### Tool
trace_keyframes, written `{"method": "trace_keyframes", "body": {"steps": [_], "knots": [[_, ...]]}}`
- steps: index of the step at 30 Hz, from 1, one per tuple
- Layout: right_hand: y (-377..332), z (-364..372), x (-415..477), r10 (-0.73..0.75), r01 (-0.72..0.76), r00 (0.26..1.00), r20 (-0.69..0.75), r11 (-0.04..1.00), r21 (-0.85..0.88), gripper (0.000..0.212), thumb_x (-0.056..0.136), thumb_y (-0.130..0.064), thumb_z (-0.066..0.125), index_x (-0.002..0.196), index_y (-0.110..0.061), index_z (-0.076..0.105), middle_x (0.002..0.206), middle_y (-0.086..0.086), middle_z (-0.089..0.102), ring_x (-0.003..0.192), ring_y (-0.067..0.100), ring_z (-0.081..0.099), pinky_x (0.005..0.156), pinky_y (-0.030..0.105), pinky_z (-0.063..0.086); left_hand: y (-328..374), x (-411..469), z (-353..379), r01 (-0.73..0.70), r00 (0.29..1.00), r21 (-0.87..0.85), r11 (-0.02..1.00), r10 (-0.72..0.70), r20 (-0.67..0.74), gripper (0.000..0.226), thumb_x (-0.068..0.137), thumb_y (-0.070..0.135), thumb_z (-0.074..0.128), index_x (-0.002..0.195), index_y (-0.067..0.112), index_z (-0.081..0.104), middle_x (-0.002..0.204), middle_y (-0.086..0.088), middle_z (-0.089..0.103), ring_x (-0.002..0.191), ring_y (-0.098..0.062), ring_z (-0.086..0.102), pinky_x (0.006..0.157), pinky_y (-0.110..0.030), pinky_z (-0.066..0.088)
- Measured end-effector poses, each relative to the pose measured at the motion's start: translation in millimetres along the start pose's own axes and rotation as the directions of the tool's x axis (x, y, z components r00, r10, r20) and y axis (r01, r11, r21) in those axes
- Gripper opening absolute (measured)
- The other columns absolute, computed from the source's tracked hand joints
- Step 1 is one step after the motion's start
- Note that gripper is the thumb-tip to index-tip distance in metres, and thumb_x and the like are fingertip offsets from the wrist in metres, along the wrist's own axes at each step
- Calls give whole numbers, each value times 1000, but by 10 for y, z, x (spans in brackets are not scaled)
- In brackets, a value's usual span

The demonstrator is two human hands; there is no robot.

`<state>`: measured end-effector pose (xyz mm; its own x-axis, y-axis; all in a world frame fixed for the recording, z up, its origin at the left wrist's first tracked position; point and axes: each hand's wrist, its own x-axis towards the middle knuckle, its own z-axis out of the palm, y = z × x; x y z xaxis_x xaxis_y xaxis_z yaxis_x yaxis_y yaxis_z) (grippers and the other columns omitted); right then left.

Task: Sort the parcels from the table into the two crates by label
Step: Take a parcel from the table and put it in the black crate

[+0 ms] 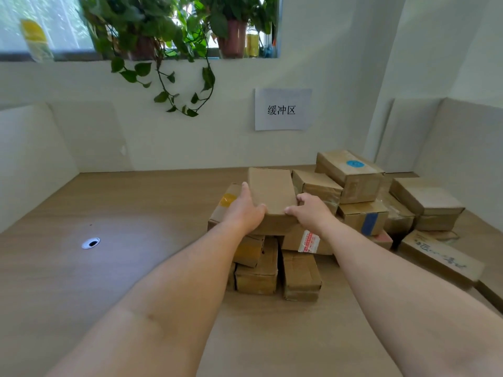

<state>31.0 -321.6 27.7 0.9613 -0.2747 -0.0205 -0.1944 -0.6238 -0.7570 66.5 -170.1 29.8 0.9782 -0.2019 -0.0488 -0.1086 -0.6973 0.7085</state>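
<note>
Barely started, I reckon: the heap of taped brown cardboard parcels [362, 216] sits on the wooden bench [136, 208], no crates in view. Left hand [246, 212] and right hand [311, 212] have fingers clamped round the plain brown cardboard parcel [270, 189] topping it.

Plain brown cardboard, unmarked on top, for the centre parcel [270, 191]. Round yellow sticker [228, 200] on the brown box to its left; round blue sticker [355, 163] on the topmost box at upper right of the pile. Blue tape strip [369, 223] right of centre, red-and-white printed tape [309, 242] just below centre. Dark scrawl across the flat parcel [441, 257] at lower right. Pale wood grain over the surface [136, 208]; silver grommet [91, 242] at left, black in the middle. White paper sheet [283, 109] with 3 black characters. Green leaves [152, 28] and reddish-brown pots [234, 36] along the top of the frame.
</note>
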Motion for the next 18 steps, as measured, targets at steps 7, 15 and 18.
{"method": "trace_keyframes", "body": {"steps": [7, 15, 18], "knots": [[39, -108, -444, -19, 6, 986, 163, 997, 80, 57, 88, -25, 68, 137, -13, 40, 126, 7, 53, 107, 24, 54, 95, 43, 49, -38, -487, -69, 64, 997, -99, 993, -69, -40, 98, 88, 16, 66, 156, 20, -5, 153, -8, 29, 134, -27, 39, 106, -39, 39], [52, 182, -1008, -94, 50, 928, 360, 990, 129, 76, 88, -19, 68, 151, -23, 24, 134, 5, 48, 107, 23, 53, 82, 36, 51, -411, -1320, -73, 221, 960, -145, 964, -241, -140, 53, 84, 13, 68, 130, 6, 42, 133, -11, 38, 110, -29, 50, 85, -37, 48], [-25, 444, -1179, -115, 60, 903, 414, 988, 145, 73, 86, -21, 71, 147, -16, 30, 134, 10, 50, 115, 28, 53, 96, 44, 50, -659, -1660, -100, 270, 939, -176, 947, -299, -170, 44, 81, 12, 65, 123, 12, 51, 125, -15, 45, 105, -34, 55, 90, -44, 52]]}}
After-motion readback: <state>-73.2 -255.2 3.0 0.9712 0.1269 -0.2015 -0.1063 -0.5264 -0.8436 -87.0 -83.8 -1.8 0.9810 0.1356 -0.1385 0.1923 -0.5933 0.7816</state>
